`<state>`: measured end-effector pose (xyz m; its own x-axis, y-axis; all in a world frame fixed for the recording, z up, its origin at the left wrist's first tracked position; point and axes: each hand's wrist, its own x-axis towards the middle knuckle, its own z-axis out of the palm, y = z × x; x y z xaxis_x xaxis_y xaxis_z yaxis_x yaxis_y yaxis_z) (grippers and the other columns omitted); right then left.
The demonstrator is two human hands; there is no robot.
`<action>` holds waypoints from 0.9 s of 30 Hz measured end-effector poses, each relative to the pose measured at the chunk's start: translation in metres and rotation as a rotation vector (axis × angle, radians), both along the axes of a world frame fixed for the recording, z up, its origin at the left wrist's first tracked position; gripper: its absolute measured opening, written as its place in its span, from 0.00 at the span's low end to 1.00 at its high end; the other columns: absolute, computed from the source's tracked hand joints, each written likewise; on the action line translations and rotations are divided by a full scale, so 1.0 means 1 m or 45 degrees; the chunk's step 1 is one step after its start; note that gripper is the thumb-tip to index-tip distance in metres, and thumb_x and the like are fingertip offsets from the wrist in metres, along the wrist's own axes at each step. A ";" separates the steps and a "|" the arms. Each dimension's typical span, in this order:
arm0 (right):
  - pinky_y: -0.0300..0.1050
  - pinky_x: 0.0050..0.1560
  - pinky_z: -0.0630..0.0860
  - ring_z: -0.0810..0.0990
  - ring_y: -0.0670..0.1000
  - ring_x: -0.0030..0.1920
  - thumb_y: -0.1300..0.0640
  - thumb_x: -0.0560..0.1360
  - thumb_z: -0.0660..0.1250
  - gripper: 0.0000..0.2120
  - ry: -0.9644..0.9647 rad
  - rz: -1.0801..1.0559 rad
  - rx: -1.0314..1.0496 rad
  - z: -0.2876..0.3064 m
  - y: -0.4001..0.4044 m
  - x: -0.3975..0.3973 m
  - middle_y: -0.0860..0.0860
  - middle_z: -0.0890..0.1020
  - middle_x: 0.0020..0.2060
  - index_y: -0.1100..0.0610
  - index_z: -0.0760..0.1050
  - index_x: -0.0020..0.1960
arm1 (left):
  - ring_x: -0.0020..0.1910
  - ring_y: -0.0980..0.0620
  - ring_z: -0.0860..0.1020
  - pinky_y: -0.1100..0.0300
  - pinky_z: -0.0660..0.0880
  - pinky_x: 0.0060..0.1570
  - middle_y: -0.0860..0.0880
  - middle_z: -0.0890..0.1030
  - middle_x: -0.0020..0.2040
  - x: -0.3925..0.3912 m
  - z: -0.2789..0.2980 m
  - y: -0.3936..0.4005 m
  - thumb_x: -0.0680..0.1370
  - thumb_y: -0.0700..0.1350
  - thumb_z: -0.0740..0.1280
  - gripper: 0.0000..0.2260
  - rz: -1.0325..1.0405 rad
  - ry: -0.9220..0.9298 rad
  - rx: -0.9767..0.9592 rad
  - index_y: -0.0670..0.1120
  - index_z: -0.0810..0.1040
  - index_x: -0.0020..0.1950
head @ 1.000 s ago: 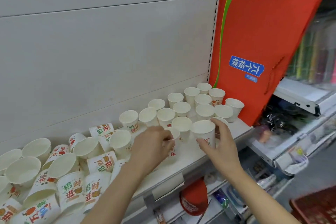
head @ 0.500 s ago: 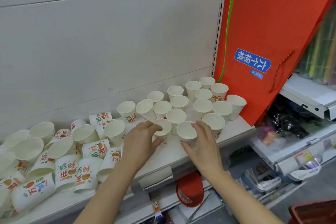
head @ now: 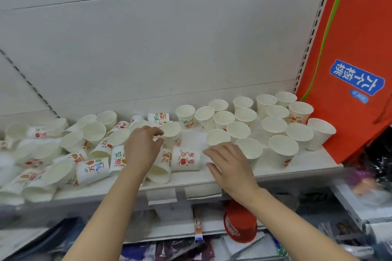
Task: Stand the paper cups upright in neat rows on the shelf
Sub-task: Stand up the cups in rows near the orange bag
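Left hand (head: 144,146): now off the rows (head: 238,130), fingers curled at a loose cup (head: 172,133); I cannot tell if it grips.
Right hand (head: 230,164): fingers apart, holding nothing, over the shelf (head: 307,165).
Meaning: the rows are fuller, but the pile (head: 92,168) remains.

Both hands have slid left off the upright cups (head: 282,147), the left hand (head: 144,148) now curling at a printed cup (head: 173,136), the right hand (head: 229,163) spread loose beside a fallen cup (head: 186,160).

The cups (head: 282,148) are thin white paper, dull and plain inside, with bright printed pictures outside. The shelf (head: 314,161) looks like smooth painted metal, pale and not very shiny. At its right edge, the orange bag (head: 350,38) seems to be soft, dull cloth.
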<state>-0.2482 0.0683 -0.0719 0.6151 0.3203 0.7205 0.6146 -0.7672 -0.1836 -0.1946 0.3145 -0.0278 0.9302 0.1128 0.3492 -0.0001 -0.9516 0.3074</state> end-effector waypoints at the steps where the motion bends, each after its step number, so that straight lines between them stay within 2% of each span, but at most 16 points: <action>1: 0.48 0.48 0.74 0.75 0.54 0.51 0.59 0.68 0.73 0.17 0.072 0.049 -0.055 0.001 0.012 0.005 0.51 0.80 0.51 0.58 0.78 0.56 | 0.52 0.50 0.77 0.54 0.77 0.42 0.54 0.82 0.52 0.003 0.001 0.004 0.74 0.50 0.71 0.10 0.008 0.023 0.045 0.55 0.82 0.54; 4: 0.50 0.53 0.75 0.75 0.56 0.56 0.57 0.66 0.74 0.25 0.292 0.119 -0.233 0.009 0.044 0.018 0.53 0.78 0.58 0.58 0.74 0.62 | 0.57 0.49 0.73 0.55 0.74 0.47 0.53 0.80 0.56 0.018 0.008 0.005 0.73 0.48 0.71 0.13 -0.128 0.103 0.201 0.54 0.81 0.57; 8: 0.50 0.65 0.65 0.66 0.56 0.66 0.54 0.72 0.68 0.32 0.467 0.082 -0.387 0.012 0.067 0.030 0.53 0.68 0.69 0.55 0.60 0.73 | 0.56 0.48 0.73 0.56 0.74 0.49 0.51 0.82 0.52 0.042 0.014 -0.005 0.75 0.49 0.70 0.07 -0.322 0.243 0.423 0.54 0.83 0.52; 13: 0.51 0.60 0.68 0.70 0.57 0.61 0.50 0.70 0.67 0.34 0.527 -0.034 -0.420 0.003 0.072 0.033 0.53 0.70 0.66 0.53 0.59 0.73 | 0.54 0.51 0.74 0.58 0.72 0.46 0.54 0.83 0.48 0.065 0.009 -0.015 0.76 0.48 0.69 0.05 -0.544 0.260 0.335 0.53 0.83 0.49; 16: 0.53 0.53 0.73 0.75 0.58 0.54 0.48 0.67 0.70 0.34 0.507 -0.111 -0.418 -0.006 0.073 0.032 0.52 0.76 0.58 0.52 0.64 0.70 | 0.53 0.52 0.75 0.59 0.71 0.45 0.53 0.82 0.48 0.076 0.011 -0.021 0.75 0.47 0.69 0.05 -0.670 0.257 0.292 0.53 0.83 0.50; 19: 0.51 0.48 0.75 0.77 0.56 0.49 0.45 0.65 0.72 0.33 0.447 -0.178 -0.354 -0.009 0.076 0.025 0.50 0.78 0.52 0.52 0.67 0.67 | 0.50 0.54 0.76 0.56 0.75 0.47 0.54 0.81 0.50 0.084 0.010 -0.013 0.73 0.48 0.71 0.09 -0.752 0.263 0.204 0.54 0.82 0.53; 23: 0.50 0.47 0.77 0.76 0.54 0.51 0.45 0.68 0.71 0.36 0.452 -0.287 -0.065 -0.009 0.076 0.013 0.51 0.77 0.54 0.52 0.63 0.72 | 0.43 0.58 0.76 0.55 0.76 0.46 0.56 0.80 0.52 0.094 0.012 0.019 0.72 0.49 0.73 0.11 -0.786 0.208 0.109 0.54 0.82 0.54; 27: 0.47 0.45 0.78 0.74 0.52 0.56 0.48 0.70 0.70 0.34 0.443 -0.336 0.209 -0.010 0.086 0.011 0.51 0.73 0.58 0.51 0.63 0.72 | 0.46 0.57 0.76 0.58 0.74 0.43 0.57 0.80 0.51 0.099 0.018 0.050 0.74 0.51 0.71 0.09 -0.712 0.168 0.117 0.56 0.82 0.54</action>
<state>-0.2373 0.1543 -0.0818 0.8742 0.0191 0.4852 0.2826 -0.8326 -0.4764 -0.0955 0.3648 -0.0095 0.8761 -0.4332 0.2117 -0.4774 -0.8409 0.2550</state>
